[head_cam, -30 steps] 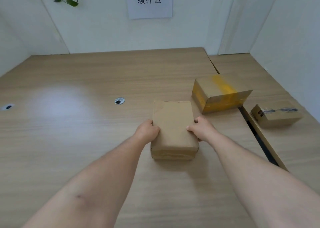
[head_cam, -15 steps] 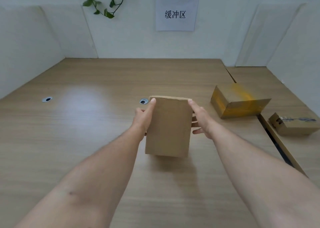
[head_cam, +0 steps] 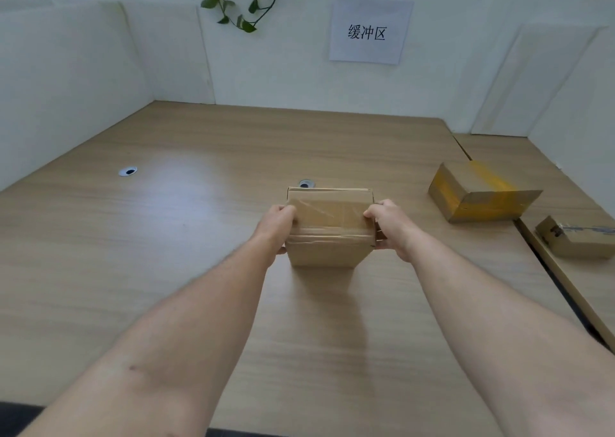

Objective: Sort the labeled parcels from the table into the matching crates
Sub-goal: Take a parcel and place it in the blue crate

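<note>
left hand (head_cam: pixel 278 225) + right hand (head_cam: pixel 389 225) | gripping parcel (head_cam: pixel 329 227) (taped) | above table (head_cam: pixel 166 237)

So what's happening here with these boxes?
A person is gripping a taped cardboard parcel between the left hand and right hand, above the wooden table. Two more parcels wait on the right: a yellow-taped box and a smaller labelled box. No crates show.

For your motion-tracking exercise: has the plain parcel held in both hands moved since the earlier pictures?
Yes. The plain parcel has been lifted off the table and turned over away from the person, toward the table's round grommet; a taped face now shows.
</note>
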`<state>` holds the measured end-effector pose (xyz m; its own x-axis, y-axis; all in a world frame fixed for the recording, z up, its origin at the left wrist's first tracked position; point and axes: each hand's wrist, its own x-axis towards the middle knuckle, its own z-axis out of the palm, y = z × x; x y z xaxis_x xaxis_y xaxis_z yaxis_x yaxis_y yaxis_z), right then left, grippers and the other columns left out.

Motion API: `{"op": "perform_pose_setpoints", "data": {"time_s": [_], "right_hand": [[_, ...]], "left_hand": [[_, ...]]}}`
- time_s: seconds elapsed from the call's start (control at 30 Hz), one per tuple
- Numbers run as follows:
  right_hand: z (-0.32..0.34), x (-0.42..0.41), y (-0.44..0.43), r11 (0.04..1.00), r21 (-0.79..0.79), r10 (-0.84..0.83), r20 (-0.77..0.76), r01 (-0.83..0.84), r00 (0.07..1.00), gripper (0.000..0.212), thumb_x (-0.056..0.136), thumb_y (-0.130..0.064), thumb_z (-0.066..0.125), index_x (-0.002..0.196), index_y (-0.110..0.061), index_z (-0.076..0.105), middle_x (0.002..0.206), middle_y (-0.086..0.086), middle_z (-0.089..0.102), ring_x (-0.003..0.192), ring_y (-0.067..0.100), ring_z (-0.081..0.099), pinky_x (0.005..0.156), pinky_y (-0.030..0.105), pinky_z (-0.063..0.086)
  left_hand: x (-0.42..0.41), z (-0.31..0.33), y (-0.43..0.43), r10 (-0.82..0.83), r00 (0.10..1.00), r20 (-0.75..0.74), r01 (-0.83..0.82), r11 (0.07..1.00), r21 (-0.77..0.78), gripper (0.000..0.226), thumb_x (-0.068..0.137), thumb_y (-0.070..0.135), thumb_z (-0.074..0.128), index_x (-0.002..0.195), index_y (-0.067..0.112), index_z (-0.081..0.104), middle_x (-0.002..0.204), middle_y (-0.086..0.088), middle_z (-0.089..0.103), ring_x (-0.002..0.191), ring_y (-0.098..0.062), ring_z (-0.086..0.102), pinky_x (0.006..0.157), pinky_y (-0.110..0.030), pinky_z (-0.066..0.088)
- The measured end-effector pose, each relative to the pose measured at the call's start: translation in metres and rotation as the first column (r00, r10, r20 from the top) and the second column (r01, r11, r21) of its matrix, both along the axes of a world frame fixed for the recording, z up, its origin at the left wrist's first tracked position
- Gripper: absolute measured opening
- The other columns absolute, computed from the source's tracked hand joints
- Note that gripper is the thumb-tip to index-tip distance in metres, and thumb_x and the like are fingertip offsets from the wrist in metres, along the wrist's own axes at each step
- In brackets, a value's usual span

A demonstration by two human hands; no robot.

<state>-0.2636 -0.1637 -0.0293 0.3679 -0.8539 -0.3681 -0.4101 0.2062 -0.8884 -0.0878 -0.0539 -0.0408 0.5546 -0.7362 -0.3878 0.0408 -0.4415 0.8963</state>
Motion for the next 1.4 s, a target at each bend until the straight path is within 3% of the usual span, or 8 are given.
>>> {"op": "perform_pose_setpoints", "data": {"time_s": [0.2, 0.4, 0.63, 0.83, 0.97, 1.13, 1.27, 1.4], "right_hand": [[0.005, 0.0, 0.013, 0.99, 0.141, 0.028, -0.089, -0.016, 0.996, 0.062, 0.086, -0.075, 0.032, 0.092, -0.019, 0.059, 0.09, 0.012, 0.067, 0.086, 0.032, 0.066, 0.074, 0.043, 0.053], [-0.012, -0.013, 0.018, 0.988, 0.115, 0.113, -0.119, -0.099, 0.986, 0.019, 0.089, -0.024, 0.051, 0.1, -0.011, 0.057, 0.083, 0.008, 0.058, 0.069, 0.024, 0.058, 0.075, 0.038, 0.054], [-0.041, -0.037, 0.035, 0.974, 0.046, 0.218, 0.052, -0.221, 0.974, 0.085, 0.08, 0.009, 0.049, 0.148, -0.034, 0.025, 0.086, 0.005, 0.059, 0.065, 0.019, 0.052, 0.067, 0.033, 0.05], [-0.061, -0.036, 0.052, 0.976, 0.114, 0.194, -0.072, -0.186, 0.978, 0.028, 0.093, -0.026, 0.048, 0.121, -0.024, 0.054, 0.099, -0.001, 0.061, 0.077, 0.019, 0.056, 0.069, 0.033, 0.05], [-0.075, -0.03, 0.059, 0.991, 0.038, 0.137, -0.303, -0.132, 0.943, 0.024, 0.09, -0.036, 0.049, 0.106, -0.02, 0.053, 0.102, 0.003, 0.06, 0.088, 0.026, 0.06, 0.075, 0.041, 0.055], [-0.077, -0.023, 0.06, 0.959, 0.058, 0.275, -0.414, -0.276, 0.868, 0.075, 0.073, -0.043, 0.072, 0.131, -0.013, 0.036, 0.119, 0.004, 0.057, 0.103, 0.024, 0.057, 0.082, 0.035, 0.051], [-0.079, -0.036, 0.056, 0.89, 0.069, 0.451, -0.29, -0.451, 0.844, 0.114, 0.068, -0.026, 0.082, 0.152, -0.026, 0.005, 0.136, -0.001, 0.048, 0.108, 0.014, 0.054, 0.077, 0.025, 0.052], [-0.084, -0.056, 0.05, 0.838, 0.041, 0.541, -0.182, -0.543, 0.821, 0.112, 0.072, -0.019, 0.079, 0.15, -0.042, 0.002, 0.143, -0.007, 0.04, 0.121, 0.014, 0.045, 0.102, 0.03, 0.041]], "left_hand": [[-0.003, 0.009, 0.018, -0.04, 0.998, -0.049, 0.044, 0.995, 0.085, 0.058, 0.085, 0.076, 0.034, 0.101, 0.026, 0.062, 0.092, -0.001, 0.071, 0.09, -0.025, 0.066, 0.068, -0.04, 0.055], [-0.014, -0.002, 0.034, -0.011, 0.998, -0.057, 0.018, 0.992, 0.124, 0.031, 0.091, 0.033, 0.046, 0.111, 0.013, 0.057, 0.089, -0.004, 0.062, 0.078, -0.02, 0.059, 0.081, -0.039, 0.055], [-0.035, -0.032, 0.06, -0.02, 0.997, -0.069, 0.023, 0.998, 0.055, 0.057, 0.085, 0.009, 0.042, 0.137, 0.029, 0.037, 0.113, -0.005, 0.061, 0.095, -0.021, 0.06, 0.087, -0.042, 0.053], [-0.052, -0.043, 0.064, 0.058, 0.994, -0.087, -0.029, 0.951, 0.308, 0.053, 0.096, 0.055, 0.03, 0.129, 0.015, 0.038, 0.109, -0.011, 0.058, 0.089, -0.031, 0.062, 0.074, -0.046, 0.054], [-0.06, -0.056, 0.066, 0.111, 0.994, 0.008, -0.106, 0.92, 0.377, 0.05, 0.096, 0.039, 0.036, 0.133, 0.005, 0.038, 0.115, -0.015, 0.057, 0.096, -0.034, 0.062, 0.074, -0.052, 0.056], [-0.058, -0.055, 0.072, 0.064, 0.997, -0.038, -0.046, 0.93, 0.364, 0.05, 0.087, 0.031, 0.06, 0.126, 0.009, 0.038, 0.114, -0.009, 0.058, 0.097, -0.028, 0.062, 0.063, -0.041, 0.056], [-0.051, -0.064, 0.087, -0.043, 0.997, -0.071, 0.063, 0.945, 0.322, 0.05, 0.083, 0.021, 0.068, 0.125, 0.014, 0.041, 0.113, -0.001, 0.062, 0.101, -0.02, 0.062, 0.079, -0.041, 0.057], [-0.051, -0.071, 0.103, -0.094, 0.992, -0.09, 0.11, 0.973, 0.202, 0.074, 0.081, 0.014, 0.073, 0.142, 0.029, 0.032, 0.116, 0.0, 0.063, 0.103, -0.018, 0.063, 0.083, -0.039, 0.056]]}}
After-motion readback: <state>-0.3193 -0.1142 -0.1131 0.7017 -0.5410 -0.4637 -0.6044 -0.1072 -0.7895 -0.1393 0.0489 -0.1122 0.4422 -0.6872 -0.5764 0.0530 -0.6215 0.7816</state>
